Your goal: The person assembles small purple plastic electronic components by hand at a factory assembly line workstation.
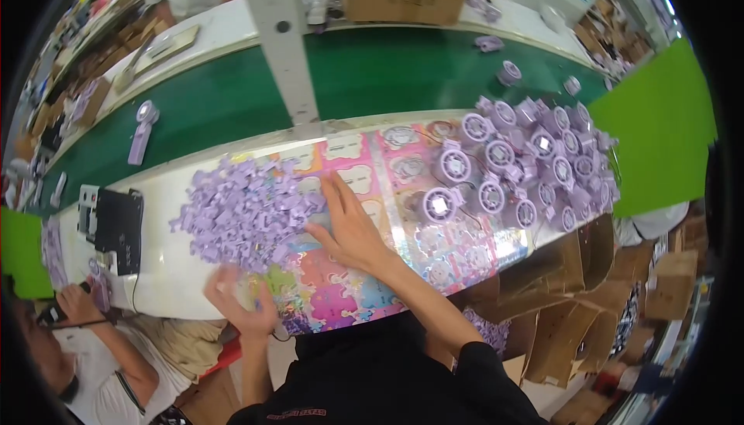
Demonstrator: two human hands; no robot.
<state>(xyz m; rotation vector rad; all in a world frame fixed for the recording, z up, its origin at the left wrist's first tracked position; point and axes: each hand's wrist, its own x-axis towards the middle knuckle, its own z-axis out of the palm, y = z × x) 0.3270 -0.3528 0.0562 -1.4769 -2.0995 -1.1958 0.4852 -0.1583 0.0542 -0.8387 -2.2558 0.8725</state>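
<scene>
The pile of small lilac plastic pieces lies directly ahead of the left hand and just left of the right hand, heaped on the white surface and the edge of the colourful printed sheets. The right hand is released, its fingers stretched forward along the pile's near right side and its thumb pointing towards it; nothing shows in its grasp. The left hand is blurred, its fingers and thumb apart, so I cannot tell whether it holds a piece.

Each piece looks light, stiff and smooth, likely a little slippery, with thin edges that might snap if forced. They would be best pinched singly between thumb and 1 fingertip, by a flat side, starting with loose ones at the rim of the heap, since the tangled middle may drag neighbours along.

Well to the right of the right hand stands a crowd of round lilac fan heads, some with thin wires; these look bulkier and would suit a grip around the outer ring, clear of the wires. Left of the left hand, beyond the pile, sits 1 black box. Farther ahead of both hands, 1 lilac handheld fan lies on the green belt.
</scene>
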